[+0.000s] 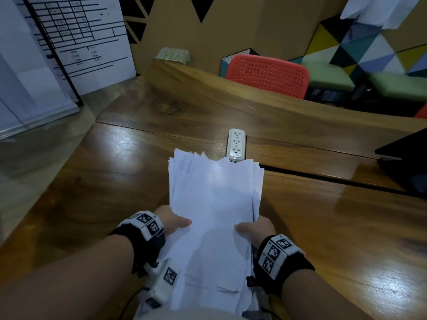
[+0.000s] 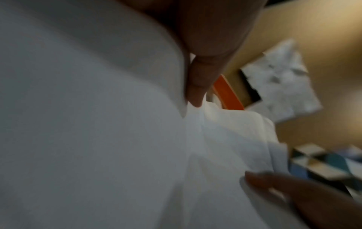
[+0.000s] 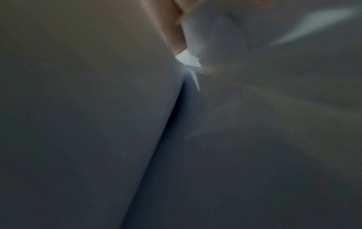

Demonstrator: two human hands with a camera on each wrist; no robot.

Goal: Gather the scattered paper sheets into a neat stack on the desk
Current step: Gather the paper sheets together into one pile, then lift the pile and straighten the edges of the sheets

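Note:
A loose bundle of white paper sheets (image 1: 215, 204) is held up over the wooden desk (image 1: 104, 181), its far edges ragged and uneven. My left hand (image 1: 172, 221) grips the bundle's left edge, thumb on top. On the opposite edge, my right hand (image 1: 254, 228) grips it the same way. The left wrist view shows my left hand (image 2: 203, 77) against the white sheets (image 2: 98, 124), with a finger of the other hand low at the right. Paper (image 3: 78, 124) fills the blurred right wrist view, with a bit of finger at the top.
A white power strip (image 1: 235, 143) lies on the desk just beyond the paper. A dark laptop (image 1: 406, 158) sits at the right edge. A red chair (image 1: 268, 75) and green seats stand behind the desk. A whiteboard (image 1: 76, 38) leans at the left.

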